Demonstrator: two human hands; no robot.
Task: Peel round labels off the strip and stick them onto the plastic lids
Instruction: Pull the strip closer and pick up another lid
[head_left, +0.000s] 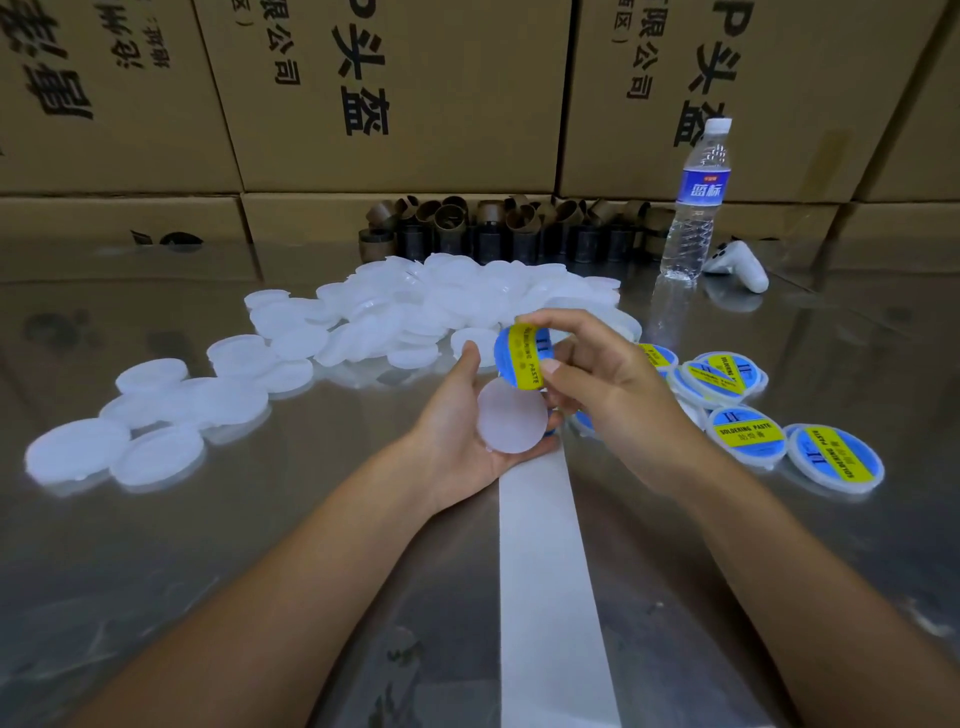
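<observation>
On my feed the left hand (467, 431) is cupped palm-up over the shiny metal bench (208, 545), its fingers curled under a frosted white round plastic lid (511, 415) that it holds, with the thumb raised along the lid's left side. The right hand (608, 379) pinches a round blue-and-yellow label (522, 356) between thumb and forefinger. The label is slightly bowed and held just above the lid's far edge; I cannot tell whether its lower rim touches the plastic. A white paper backing strip (545, 571) lies flat on the bench, running from beneath the hands towards me and out of the bottom of the view. To the left and behind the hands sprawls a loose heap of unlabelled white lids (405, 306), with a few more scattered towards the left edge. On the right, just past the right wrist, sits a cluster of labelled lids (748, 431) showing the same blue and yellow print, some overlapping. Further back I see a row of brown cardboard tube cores (493, 228), a clear plastic water bottle (696, 208) standing upright, and beside it a white handheld controller (737, 265). Printed cardboard boxes (389, 93) are stacked as a wall behind everything.
</observation>
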